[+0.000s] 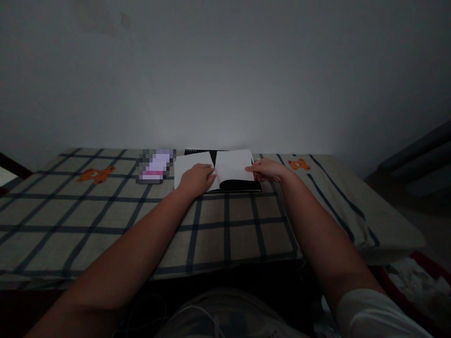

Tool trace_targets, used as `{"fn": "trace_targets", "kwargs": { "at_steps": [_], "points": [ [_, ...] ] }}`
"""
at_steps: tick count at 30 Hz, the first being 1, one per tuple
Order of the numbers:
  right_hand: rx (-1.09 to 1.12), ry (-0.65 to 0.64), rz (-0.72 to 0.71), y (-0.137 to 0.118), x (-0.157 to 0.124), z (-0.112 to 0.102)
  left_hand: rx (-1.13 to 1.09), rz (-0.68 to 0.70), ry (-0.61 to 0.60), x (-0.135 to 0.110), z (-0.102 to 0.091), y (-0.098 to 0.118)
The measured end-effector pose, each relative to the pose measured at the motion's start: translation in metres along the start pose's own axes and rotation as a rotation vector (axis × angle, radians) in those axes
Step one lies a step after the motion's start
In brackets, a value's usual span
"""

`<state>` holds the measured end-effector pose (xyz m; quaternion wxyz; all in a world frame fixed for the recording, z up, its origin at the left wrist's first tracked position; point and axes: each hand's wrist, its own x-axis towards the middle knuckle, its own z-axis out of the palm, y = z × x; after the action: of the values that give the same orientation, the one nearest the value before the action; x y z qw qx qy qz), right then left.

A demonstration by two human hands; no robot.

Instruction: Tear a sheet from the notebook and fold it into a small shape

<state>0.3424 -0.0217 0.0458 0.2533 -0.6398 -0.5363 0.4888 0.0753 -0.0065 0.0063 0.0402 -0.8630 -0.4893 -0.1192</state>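
Note:
A white sheet (232, 164) lies over the right part of a black flat thing, perhaps a notebook cover (243, 186), its lower edge curling up off the black. Another white sheet (190, 163) slants to the left, and a dark wedge shows between the two at the top. My left hand (198, 180) rests with its fingers stretched out on the left sheet, fingertips close to the inner edge of the right one. My right hand (267, 170) pinches the right edge of the right sheet between thumb and fingers.
A phone (157, 165) with a lit, pixelated screen lies left of the sheets. The checked tablecloth (225, 234) with orange bear prints covers the table, which stands against a grey wall (225, 75). At lower right is a red-rimmed container (431, 265) with whitish stuff in it.

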Motion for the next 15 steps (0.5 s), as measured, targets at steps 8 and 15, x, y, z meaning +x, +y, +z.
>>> {"fn": "trace_targets", "kwargs": {
  "at_steps": [8, 15],
  "points": [
    [-0.047, -0.083, -0.001, 0.002, -0.003, -0.008, 0.054, 0.06, -0.041, -0.001, 0.008, 0.004],
    [-0.075, -0.063, 0.002, 0.003, -0.008, -0.017, 0.092, 0.1, -0.004, -0.001, 0.011, 0.003]
  ]
}}
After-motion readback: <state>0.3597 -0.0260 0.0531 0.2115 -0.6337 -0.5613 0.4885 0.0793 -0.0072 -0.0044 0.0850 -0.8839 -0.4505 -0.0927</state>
